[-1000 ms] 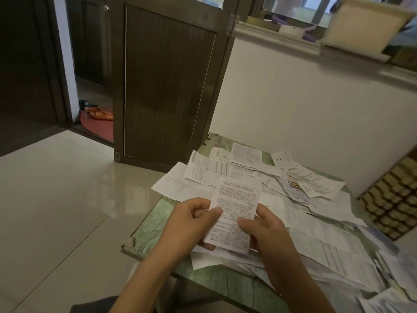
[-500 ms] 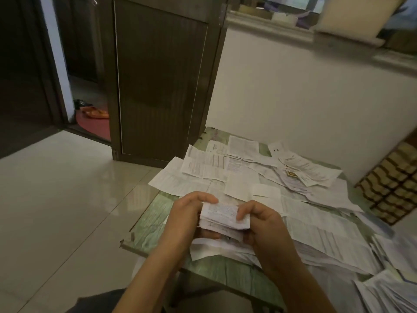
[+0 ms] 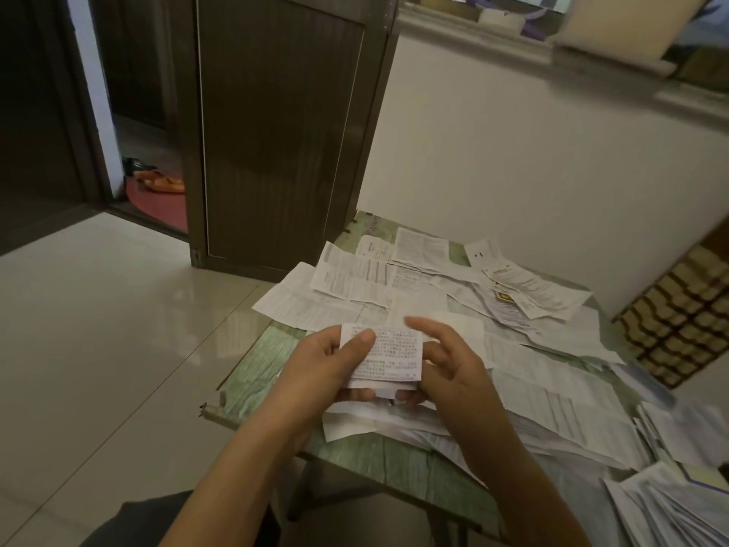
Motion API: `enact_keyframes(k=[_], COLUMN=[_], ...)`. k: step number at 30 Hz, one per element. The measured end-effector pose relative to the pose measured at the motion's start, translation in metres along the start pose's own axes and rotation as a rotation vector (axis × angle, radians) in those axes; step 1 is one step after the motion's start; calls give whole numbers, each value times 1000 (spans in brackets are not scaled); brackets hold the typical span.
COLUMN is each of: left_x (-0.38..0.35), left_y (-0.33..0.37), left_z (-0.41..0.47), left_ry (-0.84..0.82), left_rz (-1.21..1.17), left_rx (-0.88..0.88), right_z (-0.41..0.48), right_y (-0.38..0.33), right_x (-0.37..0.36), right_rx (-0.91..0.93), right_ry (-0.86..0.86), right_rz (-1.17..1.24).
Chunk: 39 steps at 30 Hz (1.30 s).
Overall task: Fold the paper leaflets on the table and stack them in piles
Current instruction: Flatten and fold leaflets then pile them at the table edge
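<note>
Here the left hand [image 3: 315, 369] forms the grip, thumb over and fingers under the folded leaflet [image 3: 388, 357], which is held above the worktop [image 3: 256, 369]. Just right of the grip, the right hand [image 3: 453, 373] lies loose against the leaflet's edge, index finger lifted. The fold looks finished. Next, probably, the leaflet goes onto the pile [image 3: 670, 507] far right of the grip, edges squared.

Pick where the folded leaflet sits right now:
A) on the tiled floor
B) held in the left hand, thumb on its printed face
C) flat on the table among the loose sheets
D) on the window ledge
B: the left hand grips the folded leaflet above the table, its thumb pressed on the printed face.
</note>
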<state>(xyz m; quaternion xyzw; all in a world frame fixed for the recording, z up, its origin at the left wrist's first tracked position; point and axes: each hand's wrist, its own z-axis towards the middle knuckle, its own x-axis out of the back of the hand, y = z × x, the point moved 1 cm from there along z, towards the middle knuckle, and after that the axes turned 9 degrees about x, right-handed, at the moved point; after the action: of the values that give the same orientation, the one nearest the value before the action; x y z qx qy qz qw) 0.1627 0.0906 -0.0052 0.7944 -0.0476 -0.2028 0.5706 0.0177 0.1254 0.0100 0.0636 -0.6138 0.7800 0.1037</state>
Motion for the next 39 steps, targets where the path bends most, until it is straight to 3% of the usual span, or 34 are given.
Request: enact_keyframes(k=[3, 9, 20, 26, 33, 39], left_x=[-2, -7, -10, -13, -17, -16], left_y=[0, -6, -9, -8, -12, -22], left_z=[1, -1, 4, 2, 2, 5], left_ry=[-22, -51, 50, 38, -57, 130], left_rz=[15, 48, -50, -57, -466, -48], left_rx=[26, 2, -90, -101, 202, 64], right_z=[0, -7, -1, -2, 0, -5], right_y=[3, 9, 8, 7, 11, 19], right_x=[-1, -12, -12, -7, -6, -4], right_rx=[-55, -4, -203, -39, -35, -101], right_ry=[-27, 135, 82, 76, 111, 114], right_rz=[-45, -62, 330, 56, 91, 86])
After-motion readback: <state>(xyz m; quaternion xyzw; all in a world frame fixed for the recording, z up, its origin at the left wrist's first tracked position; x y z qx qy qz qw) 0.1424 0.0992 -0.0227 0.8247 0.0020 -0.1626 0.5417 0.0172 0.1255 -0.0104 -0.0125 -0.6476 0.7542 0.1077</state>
